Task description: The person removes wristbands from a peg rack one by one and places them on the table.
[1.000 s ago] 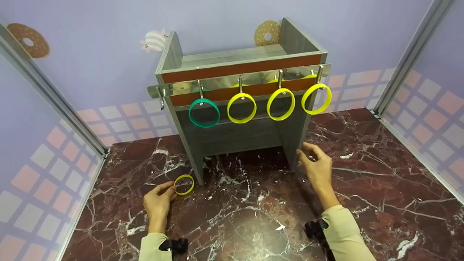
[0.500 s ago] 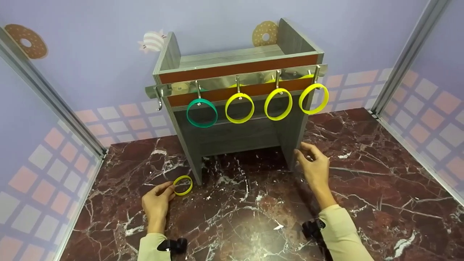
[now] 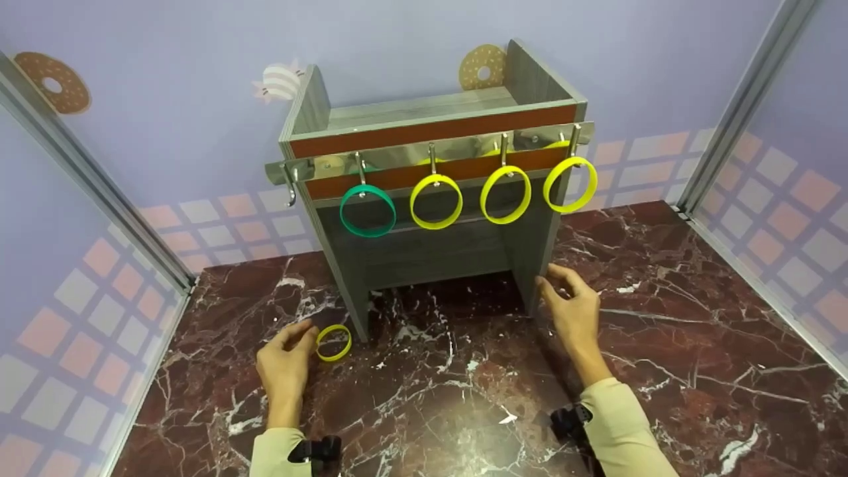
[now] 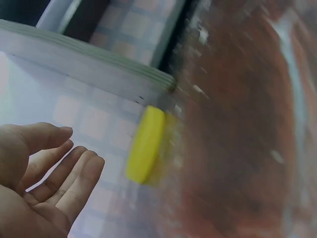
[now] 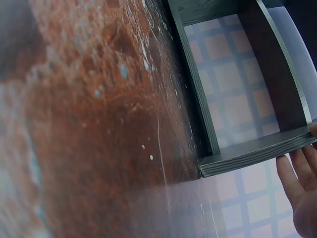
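A yellow ring [image 3: 334,359] lies flat on the table beside the shelf's left front foot. Just left of it, the left hand [image 3: 283,361] has its fingers loosely bent; the left wrist view shows a gap between the fingertips and the yellow band [image 4: 146,144]. At the opposite side, the right hand [image 3: 573,311] holds the front edge of the grey wooden shelf's right side panel [image 5: 257,151], thumb on one face and fingers on the other. A green ring [image 3: 368,235] and three yellow rings [image 3: 436,227] hang from hooks on the metal rail [image 3: 397,156].
The leftmost hook [image 3: 289,189] bears no ring. The shelf [image 3: 437,252] stands on a dark red marble table [image 3: 437,411], with purple patterned walls [image 3: 391,40] at the back and both sides.
The left hand has let go of the yellow ring and drawn slightly up and left, while the ring stays on the table. The right hand stays at the shelf's side panel.
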{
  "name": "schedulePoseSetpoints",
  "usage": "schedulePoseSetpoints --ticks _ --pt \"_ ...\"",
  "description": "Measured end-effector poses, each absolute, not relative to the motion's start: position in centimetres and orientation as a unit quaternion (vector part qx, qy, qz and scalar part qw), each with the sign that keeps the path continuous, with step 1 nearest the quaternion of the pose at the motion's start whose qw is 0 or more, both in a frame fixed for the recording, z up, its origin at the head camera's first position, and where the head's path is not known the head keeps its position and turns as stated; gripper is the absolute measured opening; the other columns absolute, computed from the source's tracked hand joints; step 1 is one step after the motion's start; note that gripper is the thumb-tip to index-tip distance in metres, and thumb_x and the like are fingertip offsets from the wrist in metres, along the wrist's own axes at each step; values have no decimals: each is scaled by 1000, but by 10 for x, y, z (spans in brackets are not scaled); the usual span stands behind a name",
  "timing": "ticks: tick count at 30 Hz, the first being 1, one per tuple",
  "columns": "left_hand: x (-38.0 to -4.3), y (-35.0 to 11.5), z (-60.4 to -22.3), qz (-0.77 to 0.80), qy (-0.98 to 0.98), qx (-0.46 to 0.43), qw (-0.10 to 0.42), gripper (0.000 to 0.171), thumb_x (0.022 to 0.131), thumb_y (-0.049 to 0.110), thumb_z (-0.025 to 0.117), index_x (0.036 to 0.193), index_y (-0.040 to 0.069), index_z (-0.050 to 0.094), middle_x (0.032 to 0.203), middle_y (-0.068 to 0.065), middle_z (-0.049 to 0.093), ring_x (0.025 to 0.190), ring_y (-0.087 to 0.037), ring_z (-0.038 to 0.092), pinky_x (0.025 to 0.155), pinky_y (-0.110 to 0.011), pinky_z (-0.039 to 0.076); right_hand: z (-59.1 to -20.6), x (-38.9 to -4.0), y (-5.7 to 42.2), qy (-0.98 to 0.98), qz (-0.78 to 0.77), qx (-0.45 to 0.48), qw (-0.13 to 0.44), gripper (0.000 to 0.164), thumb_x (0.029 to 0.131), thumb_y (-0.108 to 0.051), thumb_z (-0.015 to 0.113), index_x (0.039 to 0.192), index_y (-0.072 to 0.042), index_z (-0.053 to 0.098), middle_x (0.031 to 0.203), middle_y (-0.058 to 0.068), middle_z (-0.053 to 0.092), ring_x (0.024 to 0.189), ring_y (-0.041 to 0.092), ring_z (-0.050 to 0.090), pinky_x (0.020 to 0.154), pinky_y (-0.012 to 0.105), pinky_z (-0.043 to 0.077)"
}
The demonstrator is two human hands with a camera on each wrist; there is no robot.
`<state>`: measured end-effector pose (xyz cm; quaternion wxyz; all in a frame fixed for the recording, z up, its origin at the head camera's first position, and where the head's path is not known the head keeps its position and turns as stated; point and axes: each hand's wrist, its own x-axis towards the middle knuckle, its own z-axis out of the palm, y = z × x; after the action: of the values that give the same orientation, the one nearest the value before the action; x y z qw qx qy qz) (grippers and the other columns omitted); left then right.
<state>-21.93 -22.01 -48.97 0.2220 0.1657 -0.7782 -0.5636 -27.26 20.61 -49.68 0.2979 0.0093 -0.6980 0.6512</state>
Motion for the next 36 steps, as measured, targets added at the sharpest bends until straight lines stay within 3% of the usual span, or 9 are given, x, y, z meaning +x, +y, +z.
schedulePoseSetpoints --ticks 5,14,19,25,36 --pt "-218 -213 -471 -610 -741 124 254 22 99 6 77 118 -6 77 108 -17 78 86 -12 77 78 -25 64 -499 -273 206 -703 646 2 298 22 95 4 78 116 10 74 106 24 75 84 4 72 69 19 61" --pt "-218 -198 -429 -629 -709 51 316 19 96 3 80 112 -7 78 102 -16 79 80 -12 77 77 -22 63 -500 -273 206 -704 644 4 299 23 96 3 77 118 10 74 107 25 74 79 8 72 62 21 61" --pt "-219 -188 -403 -660 -681 6 316 20 95 -1 79 112 -10 76 105 -21 78 80 -17 77 79 -30 65 -499 -272 205 -702 647 3 297 24 96 5 76 118 11 73 106 24 75 75 7 71 61 21 61" --pt "-223 -177 -379 -693 -649 -49 310 20 94 -5 79 112 -13 75 106 -25 76 85 -21 78 79 -34 66 -500 -273 206 -712 634 0 302 24 95 6 77 118 11 73 105 23 75 81 16 72 70 21 62" --pt "-226 -157 -345 -688 -648 -101 310 21 93 -4 79 113 -10 76 107 -22 77 87 -22 78 79 -33 66 -499 -273 205 -709 640 -8 295 26 96 3 77 120 11 72 108 25 74 74 8 70 61 21 61"
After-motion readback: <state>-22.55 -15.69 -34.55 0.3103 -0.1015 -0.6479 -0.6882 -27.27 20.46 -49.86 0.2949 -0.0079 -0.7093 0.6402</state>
